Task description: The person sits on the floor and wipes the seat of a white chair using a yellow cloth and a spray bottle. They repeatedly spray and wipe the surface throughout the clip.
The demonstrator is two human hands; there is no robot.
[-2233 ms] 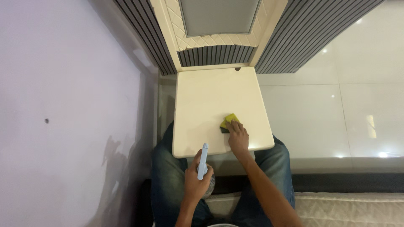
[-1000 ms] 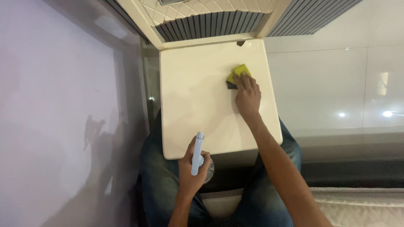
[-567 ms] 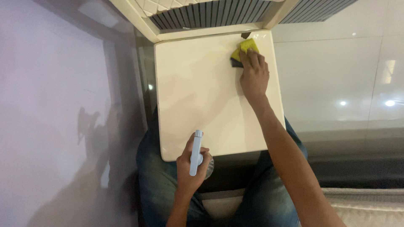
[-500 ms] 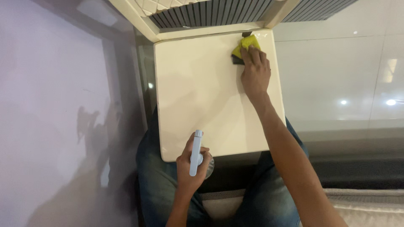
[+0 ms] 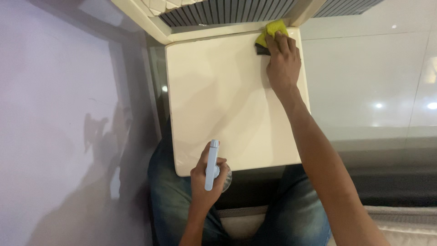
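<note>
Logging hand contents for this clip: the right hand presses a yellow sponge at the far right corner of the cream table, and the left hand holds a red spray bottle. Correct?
One detail is off: the spray bottle in the left hand is light blue, not red, as the head view shows. The right hand does press the yellow sponge at the cream table's far right corner.

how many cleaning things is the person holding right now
2. A yellow sponge lies under the right hand at the far right corner of the cream tabletop. A light blue spray bottle is gripped in the left hand at the near edge.
</note>
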